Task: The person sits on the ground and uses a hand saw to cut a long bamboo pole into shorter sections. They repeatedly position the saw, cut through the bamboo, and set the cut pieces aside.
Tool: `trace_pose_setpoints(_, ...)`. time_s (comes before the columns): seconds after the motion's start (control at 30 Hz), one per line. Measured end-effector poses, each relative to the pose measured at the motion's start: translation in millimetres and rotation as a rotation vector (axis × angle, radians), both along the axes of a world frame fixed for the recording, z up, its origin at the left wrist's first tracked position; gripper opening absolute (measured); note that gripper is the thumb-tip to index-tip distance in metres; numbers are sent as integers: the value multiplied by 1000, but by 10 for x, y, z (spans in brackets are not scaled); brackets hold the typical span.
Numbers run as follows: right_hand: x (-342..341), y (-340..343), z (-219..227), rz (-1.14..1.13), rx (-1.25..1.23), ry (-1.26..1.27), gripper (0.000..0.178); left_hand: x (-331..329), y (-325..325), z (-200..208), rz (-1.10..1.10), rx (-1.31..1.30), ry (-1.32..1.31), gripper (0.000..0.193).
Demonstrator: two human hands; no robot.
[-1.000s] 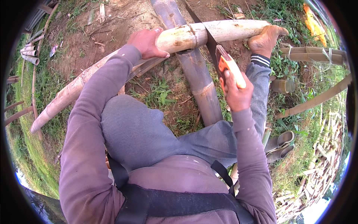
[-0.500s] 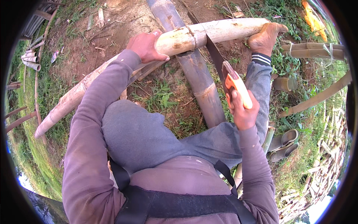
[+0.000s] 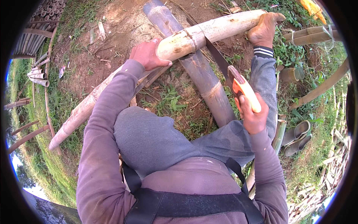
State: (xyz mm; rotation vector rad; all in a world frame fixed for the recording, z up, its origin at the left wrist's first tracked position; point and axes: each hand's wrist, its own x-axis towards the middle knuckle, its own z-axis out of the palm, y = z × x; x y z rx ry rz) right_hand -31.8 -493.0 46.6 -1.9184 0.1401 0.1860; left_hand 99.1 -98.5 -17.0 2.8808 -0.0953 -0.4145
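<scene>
A thick pale bamboo pole (image 3: 216, 31) lies across a darker bamboo pole (image 3: 207, 84) in front of me. My left hand (image 3: 149, 55) grips the pale pole near its left end, its thumb on the near side. In my right hand (image 3: 254, 114) is the orange and cream handle of a handsaw (image 3: 219, 58). Fingers wrap around that handle. The saw's dark blade stands in the pale pole, right of a ring-shaped joint. My bare foot (image 3: 263, 31) presses against the pole's right end.
Another long pale pole (image 3: 80, 114) slants away under my left arm. Stacked bamboo (image 3: 35, 41) stands at the far left. Tied poles (image 3: 313, 35), a pair of boots (image 3: 296, 138) and split bamboo pieces (image 3: 332, 168) lie to the right. Pale sawdust covers soil beyond the poles.
The view has shifted slightly. My right hand has drawn the saw a little back toward me, away from the pole. My left hand and foot keep their places on the pole.
</scene>
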Motion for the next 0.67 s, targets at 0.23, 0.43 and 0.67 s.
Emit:
trace_pose_setpoints(0.23, 303, 67, -508, 60, 76, -110, 16, -94, 11, 33, 42, -6, 27, 100)
trace_pose_setpoints(0.43, 1307, 822, -537, 112, -123, -259, 28, -62, 7, 26, 47, 13, 5, 108)
trace_pose_setpoints(0.67, -294, -402, 333, 79, -166, -39, 18, -54, 60, -41, 49, 39, 51, 114)
